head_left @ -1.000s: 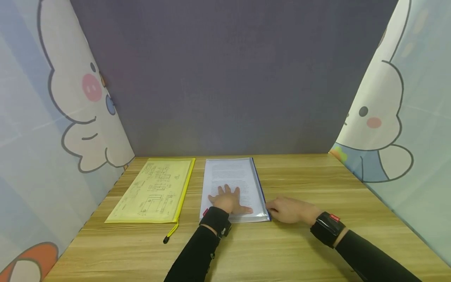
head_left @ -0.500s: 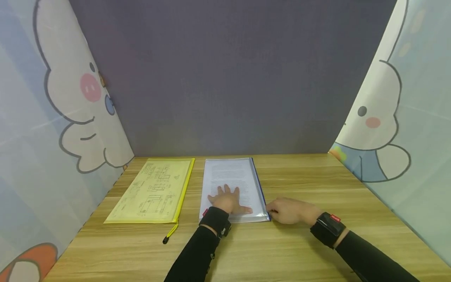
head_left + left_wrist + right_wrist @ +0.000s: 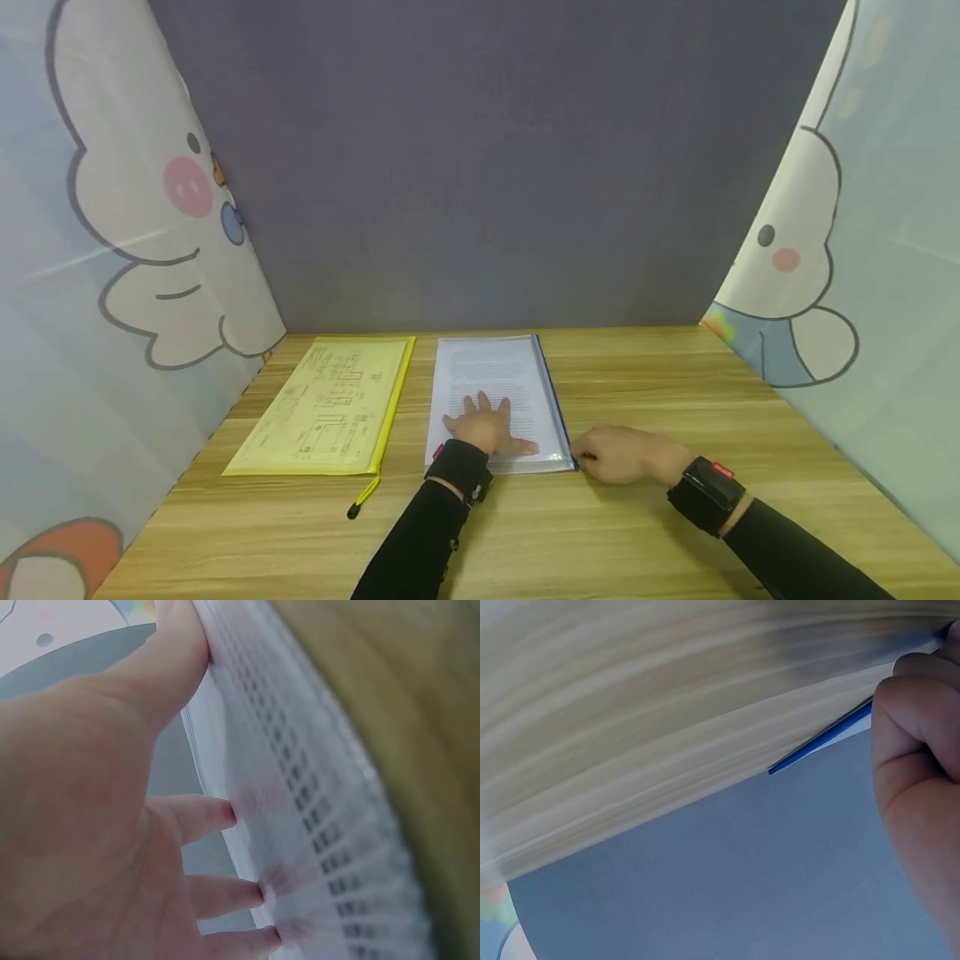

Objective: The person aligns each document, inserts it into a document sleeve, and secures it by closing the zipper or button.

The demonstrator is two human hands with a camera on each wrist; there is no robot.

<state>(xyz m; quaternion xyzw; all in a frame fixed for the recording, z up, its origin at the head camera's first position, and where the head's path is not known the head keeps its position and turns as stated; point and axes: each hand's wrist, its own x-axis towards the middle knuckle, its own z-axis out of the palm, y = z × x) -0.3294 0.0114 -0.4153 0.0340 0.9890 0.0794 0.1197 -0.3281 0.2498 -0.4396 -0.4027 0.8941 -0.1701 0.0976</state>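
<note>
A clear zip folder (image 3: 487, 358) with a blue zip edge lies flat in the middle of the table, printed white sheets inside it. My left hand (image 3: 486, 429) rests on its near half with fingers spread; in the left wrist view its fingertips press the plastic. At the folder's near right corner, my right hand (image 3: 618, 452) has curled fingers that pinch the end of the blue zip edge (image 3: 825, 740). Those fingertips mostly hide what they hold, and a zip pull cannot be made out. Left of it lies a yellow zip folder (image 3: 330, 408) with drawings inside.
From the yellow folder's near right corner hangs a yellow cord with a black zip pull (image 3: 353, 510). A grey panel (image 3: 480, 167) stands along the back of the wooden table (image 3: 675, 375). Cartoon-printed curtains (image 3: 900, 333) flank both sides.
My right hand has shifted slightly to the right and nearer to me, still at the folder's corner. The left hand and both folders have stayed in place.
</note>
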